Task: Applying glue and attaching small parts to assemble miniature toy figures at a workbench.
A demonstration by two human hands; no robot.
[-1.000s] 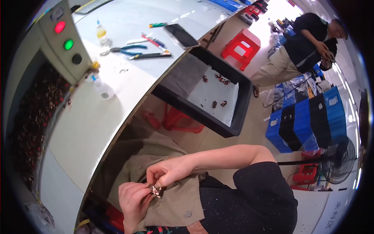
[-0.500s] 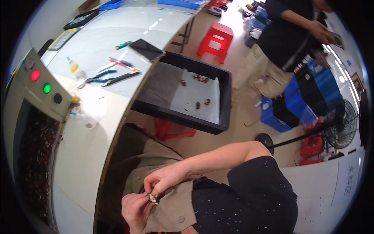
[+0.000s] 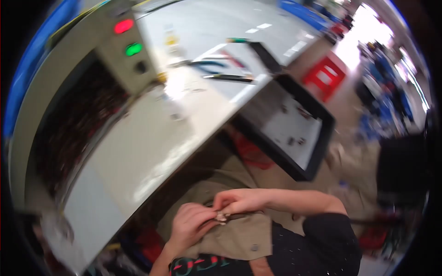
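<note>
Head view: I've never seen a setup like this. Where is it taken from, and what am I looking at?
There is no robot here: a person's left hand and right hand, both bare, meet in front of the body, holding a small pale piece. The view comes from a wide fisheye camera worn on the head, looking down, so straight edges bend. On the white table lie blue-handled pliers and a dark phone, both blurred. Beside the table stands a black tray with small dark pieces in it.
</note>
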